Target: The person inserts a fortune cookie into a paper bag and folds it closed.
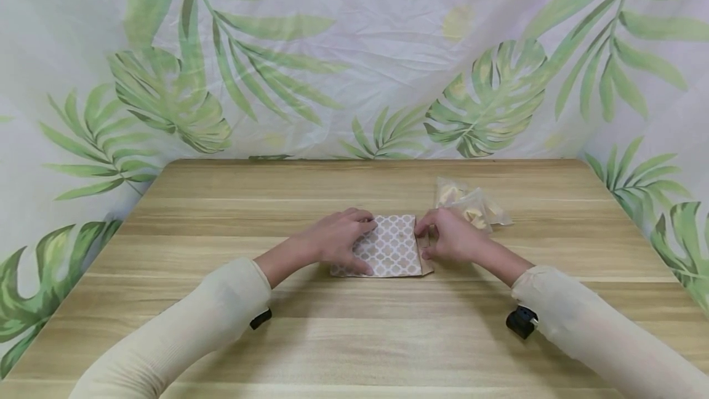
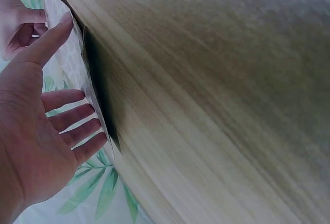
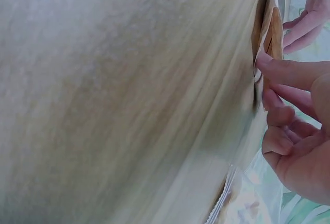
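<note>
A flat paper bag (image 1: 392,245), brown with a white lattice print, lies on the table between both hands. My left hand (image 1: 344,240) rests on its left part with thumb and fingers spread; in the left wrist view the fingers (image 2: 77,117) look fairly straight along the bag. At the right end, where a plain brown fold shows, my right hand (image 1: 454,236) pinches the edge between thumb and fingers. Seen from the right wrist, the thumb (image 3: 289,72) lies against the brown edge and the other fingers are bent. What is inside the bag is hidden.
Beyond the right hand lie several clear plastic packets (image 1: 473,209) with pale yellowish pieces inside. The wooden table (image 1: 332,343) ends at a leaf-printed cloth (image 1: 354,66) behind and at the sides. A small black device (image 1: 522,321) is at the right wrist.
</note>
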The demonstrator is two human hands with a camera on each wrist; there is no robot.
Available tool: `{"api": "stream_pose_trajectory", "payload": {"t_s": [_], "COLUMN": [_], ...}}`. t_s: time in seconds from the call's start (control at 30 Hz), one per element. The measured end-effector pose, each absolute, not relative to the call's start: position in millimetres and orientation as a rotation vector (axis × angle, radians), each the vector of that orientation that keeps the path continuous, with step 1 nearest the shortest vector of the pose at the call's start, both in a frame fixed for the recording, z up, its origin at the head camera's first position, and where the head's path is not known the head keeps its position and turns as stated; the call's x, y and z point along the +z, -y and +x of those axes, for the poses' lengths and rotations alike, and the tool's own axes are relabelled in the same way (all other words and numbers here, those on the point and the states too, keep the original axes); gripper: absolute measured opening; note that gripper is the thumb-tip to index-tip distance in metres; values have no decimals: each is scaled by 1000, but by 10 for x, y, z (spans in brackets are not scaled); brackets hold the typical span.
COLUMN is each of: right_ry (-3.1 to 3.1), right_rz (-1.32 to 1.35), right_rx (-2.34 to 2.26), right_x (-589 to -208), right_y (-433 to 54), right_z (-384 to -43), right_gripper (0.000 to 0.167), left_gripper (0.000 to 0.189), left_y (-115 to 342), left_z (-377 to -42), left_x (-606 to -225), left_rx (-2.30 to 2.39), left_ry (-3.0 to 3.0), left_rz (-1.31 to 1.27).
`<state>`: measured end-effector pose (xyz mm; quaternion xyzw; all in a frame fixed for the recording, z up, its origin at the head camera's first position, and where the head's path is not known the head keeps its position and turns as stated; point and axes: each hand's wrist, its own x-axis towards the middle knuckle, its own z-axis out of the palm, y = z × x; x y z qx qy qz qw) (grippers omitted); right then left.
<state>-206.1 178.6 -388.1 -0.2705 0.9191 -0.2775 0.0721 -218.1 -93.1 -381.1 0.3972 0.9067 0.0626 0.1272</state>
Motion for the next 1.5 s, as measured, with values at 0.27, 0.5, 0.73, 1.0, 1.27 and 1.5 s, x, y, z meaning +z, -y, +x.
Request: {"api": "stream_pose_trajectory", "payload": {"t_s": [0.27,0.5,0.73,1.0,1.27,1.5], "right_ry": [-2588,-2501,-2421,-2359,-2359,-2377], "right_rz": [-647,-563,-561,-574,-574,-602], "right_rx": [-1092,-1211,-1272,-1322,-1352,-1383], "right_x": [-3961,-3999,-3963,-3975,-3987,-4002], "right_y": [-1812,-1806,-1827,-1847,-1858,-1864], "right_z": [-2099,-2117,-2098,-2087,-2079,-2065], "right_gripper": [34,42,48,61,69,66], "left_gripper": [99,103,105,114,116,117], "left_y": [948,958,965,968,955,949], "left_z": [-2205,-2215,-2196,-2184,-2173,-2175], "left_x": [-3847,-3870,-3884,-3912,-3912,-3924], "left_rx": [264,305,328,336,300,329], "left_ry": [-2644,-2640,-2647,-2656,-2684,-2673], "left_rz": [1160,1129,1119,1142,1168,1153]}}
